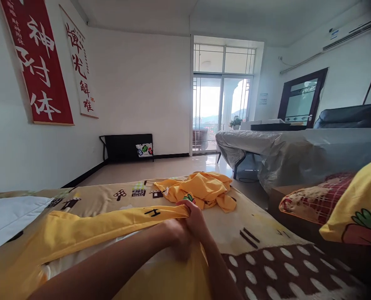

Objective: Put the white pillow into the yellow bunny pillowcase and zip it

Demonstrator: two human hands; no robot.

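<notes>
A yellow cloth [88, 227] lies stretched across the patterned bedsheet [260, 233] in front of me. Both my hands meet at its far end. My right hand [194, 216] is closed, pinching the cloth's edge. My left hand [177, 239] sits just under it, closed against the same cloth, with its fingers mostly hidden. A crumpled yellow garment [201, 188] lies just beyond the hands. A white pillow [7, 216] rests at the left.
A yellow cartoon pillow [360, 208] and a red checked pillow [317, 200] lie at the right. A plastic-covered table [292, 150] stands beyond the bed. A black rack [126, 146] stands by the far wall, near the balcony door [219, 112].
</notes>
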